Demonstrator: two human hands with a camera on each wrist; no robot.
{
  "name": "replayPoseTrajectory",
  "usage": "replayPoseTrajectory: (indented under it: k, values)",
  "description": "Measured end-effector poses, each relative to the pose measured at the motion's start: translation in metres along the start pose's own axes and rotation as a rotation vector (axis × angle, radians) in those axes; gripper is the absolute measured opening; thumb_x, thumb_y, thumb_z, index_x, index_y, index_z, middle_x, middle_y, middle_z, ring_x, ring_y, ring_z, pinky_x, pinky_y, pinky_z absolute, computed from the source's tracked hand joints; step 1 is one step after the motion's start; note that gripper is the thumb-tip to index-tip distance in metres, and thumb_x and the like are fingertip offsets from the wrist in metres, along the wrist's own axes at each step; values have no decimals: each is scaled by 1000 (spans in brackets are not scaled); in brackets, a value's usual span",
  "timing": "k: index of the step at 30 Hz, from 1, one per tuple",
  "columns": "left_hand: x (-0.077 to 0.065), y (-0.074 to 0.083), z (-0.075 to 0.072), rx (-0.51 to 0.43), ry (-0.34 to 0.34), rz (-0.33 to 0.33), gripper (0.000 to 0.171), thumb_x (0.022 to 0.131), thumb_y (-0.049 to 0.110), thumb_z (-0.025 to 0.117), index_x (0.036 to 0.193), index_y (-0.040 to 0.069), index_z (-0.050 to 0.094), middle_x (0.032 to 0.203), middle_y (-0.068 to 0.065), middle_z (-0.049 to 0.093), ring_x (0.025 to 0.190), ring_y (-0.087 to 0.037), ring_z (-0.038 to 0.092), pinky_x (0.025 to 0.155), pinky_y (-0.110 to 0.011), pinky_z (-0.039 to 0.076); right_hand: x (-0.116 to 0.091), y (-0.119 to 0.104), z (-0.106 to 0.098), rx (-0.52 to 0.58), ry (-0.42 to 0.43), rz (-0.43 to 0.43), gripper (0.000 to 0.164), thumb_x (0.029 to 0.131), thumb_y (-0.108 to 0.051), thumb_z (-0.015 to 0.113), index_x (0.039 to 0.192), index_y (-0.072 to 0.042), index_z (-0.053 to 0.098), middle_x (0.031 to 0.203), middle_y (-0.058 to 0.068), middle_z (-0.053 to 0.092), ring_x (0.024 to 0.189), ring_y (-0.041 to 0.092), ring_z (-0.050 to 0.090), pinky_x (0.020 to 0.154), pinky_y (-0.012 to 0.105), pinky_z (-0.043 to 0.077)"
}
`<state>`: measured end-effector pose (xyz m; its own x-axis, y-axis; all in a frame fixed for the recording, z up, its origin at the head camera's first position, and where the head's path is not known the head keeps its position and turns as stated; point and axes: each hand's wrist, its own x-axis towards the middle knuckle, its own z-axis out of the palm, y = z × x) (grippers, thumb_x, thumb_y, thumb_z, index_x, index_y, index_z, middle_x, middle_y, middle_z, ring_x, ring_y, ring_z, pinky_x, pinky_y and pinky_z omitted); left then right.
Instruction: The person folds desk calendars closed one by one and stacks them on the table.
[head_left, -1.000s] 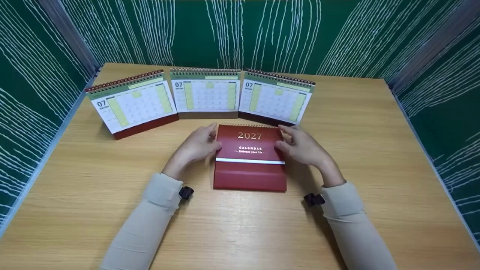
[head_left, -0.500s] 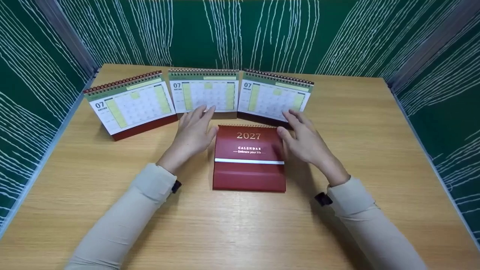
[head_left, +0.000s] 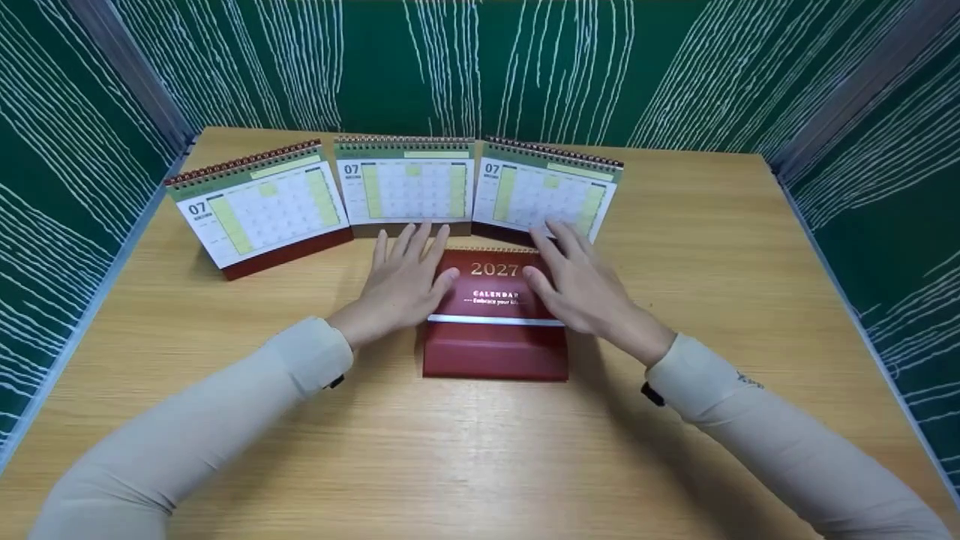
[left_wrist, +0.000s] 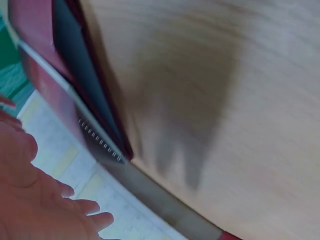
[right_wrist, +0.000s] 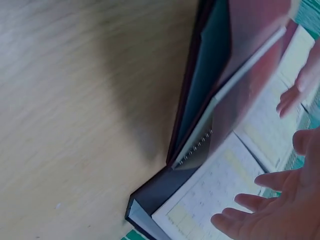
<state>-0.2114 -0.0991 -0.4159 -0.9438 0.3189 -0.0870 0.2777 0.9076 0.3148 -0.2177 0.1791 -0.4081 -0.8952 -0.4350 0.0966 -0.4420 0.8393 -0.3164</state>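
Observation:
A red desk calendar (head_left: 495, 352) lies at the table's middle, its cover marked 2027 and a pale band across it. Over its upper left corner is my left hand (head_left: 397, 291), fingers straight and spread. My right hand (head_left: 583, 289) mirrors it over the upper right corner. Neither hand grips anything; both thumbs overlap the cover in the head view. From the right wrist, the red calendar (right_wrist: 260, 30) shows from the side as a folded stand with a wire spiral, and the right hand (right_wrist: 280, 200) appears above it with fingers apart.
Behind the red calendar stand three tent calendars in an arc, each turned to page 07: a left one (head_left: 274, 210), a middle one (head_left: 405, 191) and a right one (head_left: 547, 187). Green walls with white streaks (head_left: 555, 67) enclose the wooden table (head_left: 480, 465).
Both hands have let go of the red calendar's side edges, their fingers straightening and spreading. They have since moved inward over its cover. The calendars stay where they were.

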Motion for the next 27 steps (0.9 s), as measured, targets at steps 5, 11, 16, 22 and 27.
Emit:
replayPoseTrajectory:
  k: [5, 11, 16, 22, 27]
  values:
    - [-1, 2, 11, 1, -57, -5, 74, 113, 54, 28, 173, 17, 5, 179, -13, -1, 164, -37, -3, 128, -63, -11, -2, -4, 8, -39, -47, 1, 72, 112, -45, 45, 168, -5, 26, 174, 24, 19, 160, 47, 15, 129, 63, 18]
    - [-8, 8, 21, 37, -66, 17, 76, 113, 55, 29, 172, 15, 5, 179, -15, -1, 164, -38, -1, 128, -68, -4, -4, -7, 19, -46, -105, 28, 75, 112, -50, 39, 171, -9, 18, 175, 25, 15, 161, 47, 10, 130, 62, 17]
    - [-3, 6, 31, 58, -117, -5, 78, 112, 61, 23, 172, 17, 0, 179, -13, -4, 164, -35, -6, 127, -69, -6, -6, -8, 31, -63, -155, 54, 77, 112, -53, 36, 171, -8, 15, 175, 26, 8, 162, 47, 5, 129, 63, 14]
    - [2, 4, 39, 66, -184, -17, 80, 110, 66, 18, 171, 20, -6, 179, -10, -11, 164, -32, -11, 126, -69, -8, -8, -10, 39, -65, -182, 73, 79, 112, -53, 36, 171, -8, 10, 175, 27, 2, 162, 47, 1, 129, 64, 13]
    - [2, 4, 41, 48, -220, -21, 81, 110, 65, 19, 171, 20, -6, 178, -8, -16, 164, -32, -13, 126, -68, -9, -10, -11, 45, -40, -205, 68, 80, 112, -53, 36, 171, -7, 8, 175, 27, 0, 162, 46, -1, 128, 65, 16]
